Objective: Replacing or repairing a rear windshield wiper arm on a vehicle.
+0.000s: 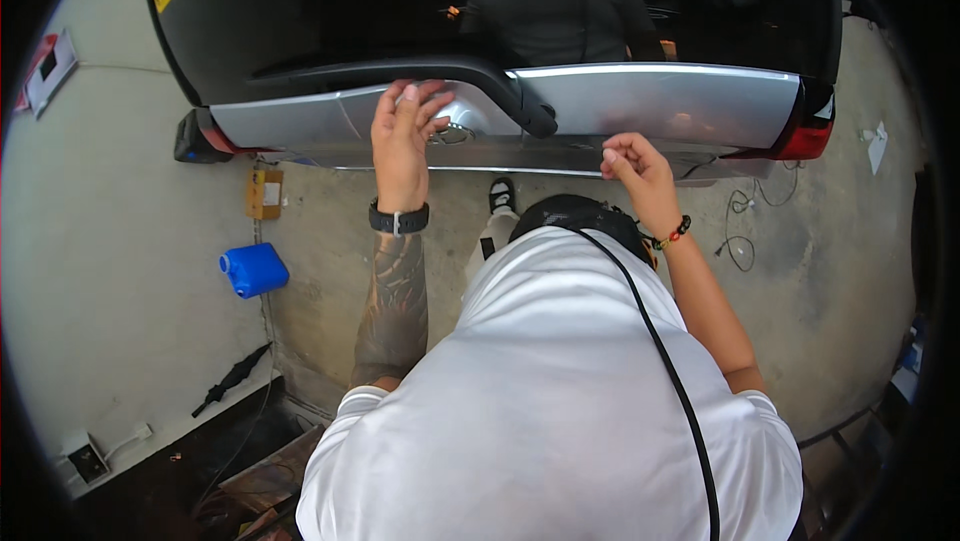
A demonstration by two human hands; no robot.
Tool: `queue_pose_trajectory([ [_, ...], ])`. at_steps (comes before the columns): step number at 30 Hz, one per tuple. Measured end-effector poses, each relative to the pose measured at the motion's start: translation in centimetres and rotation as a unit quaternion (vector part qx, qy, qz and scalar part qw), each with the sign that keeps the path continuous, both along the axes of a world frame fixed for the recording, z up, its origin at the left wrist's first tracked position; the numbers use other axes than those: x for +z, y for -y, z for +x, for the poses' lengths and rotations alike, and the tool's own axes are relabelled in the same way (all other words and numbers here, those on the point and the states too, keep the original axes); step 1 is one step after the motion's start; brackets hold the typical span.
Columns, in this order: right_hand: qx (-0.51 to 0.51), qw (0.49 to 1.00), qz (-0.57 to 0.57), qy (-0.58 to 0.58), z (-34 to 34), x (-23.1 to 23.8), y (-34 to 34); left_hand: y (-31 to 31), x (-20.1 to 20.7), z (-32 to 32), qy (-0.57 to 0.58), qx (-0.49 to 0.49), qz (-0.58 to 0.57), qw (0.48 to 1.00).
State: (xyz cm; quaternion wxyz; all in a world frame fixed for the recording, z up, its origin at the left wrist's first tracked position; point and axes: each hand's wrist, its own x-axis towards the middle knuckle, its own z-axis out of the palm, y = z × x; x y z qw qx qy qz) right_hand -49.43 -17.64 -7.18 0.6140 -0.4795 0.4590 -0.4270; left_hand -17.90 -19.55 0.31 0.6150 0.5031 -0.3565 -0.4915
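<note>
A vehicle's silver tailgate (660, 101) is directly before me, below its black rear window (330, 16). Across the lower glass lies a black rear wiper (480, 71). My left hand (405, 131), with a dark watch at the wrist, is raised beside the wiper and a round chrome emblem (452, 133). Its fingers are apart and nothing shows in them; whether it touches the wiper I cannot tell. Near the tailgate's lower edge, right of the wiper pivot, my right hand (640, 169) has its fingers curled together. Anything inside them is hidden.
On the floor to the left are a blue jug (257, 271), a small cardboard box (264, 194) and a folded black umbrella (232, 381). A loose cable (740, 239) lies at right, below the red tail light (805, 141). A black cord (665, 361) runs over my white shirt.
</note>
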Motion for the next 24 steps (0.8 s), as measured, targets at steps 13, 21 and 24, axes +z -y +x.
queue_pose_trajectory([
  [13,0.037,0.998,-0.027,-0.030,-1.0,-1.2,-1.7,3.9,0.1,2.3,0.012,0.065,0.023,0.998],
  [21,0.052,0.992,-0.071,-0.095,-0.5,-0.7,-1.5,3.6,0.0,2.4,0.003,0.023,0.042,0.999],
  [24,0.048,0.978,-0.136,-0.154,0.5,1.0,-0.6,3.2,0.1,1.7,0.037,0.016,0.041,0.998],
])
